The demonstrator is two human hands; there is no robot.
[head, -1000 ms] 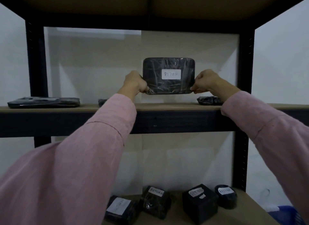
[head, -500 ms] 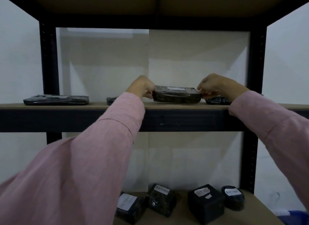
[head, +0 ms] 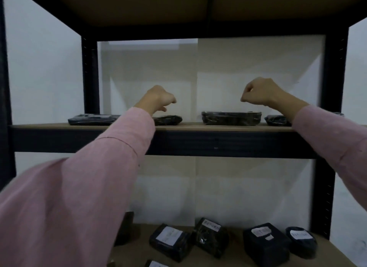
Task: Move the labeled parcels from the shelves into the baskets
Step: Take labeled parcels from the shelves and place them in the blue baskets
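A flat black wrapped parcel lies flat on the upper shelf board, between my two hands. My left hand hovers above the shelf to the parcel's left, fingers curled and holding nothing. My right hand hovers above the parcel's right end, fingers curled too, also holding nothing. Three other flat black parcels lie on the same shelf: a wide one at the left, a small one below my left hand, and one partly hidden by my right sleeve.
The lower shelf carries several black parcels with white labels, one reading RETURN, beside a black box and a round parcel. Black uprights frame the bay and a brown board closes it from above.
The parcel I held up with its RETURN label facing me was laid flat on the upper shelf. Both hands let go of it and lifted apart above the shelf.
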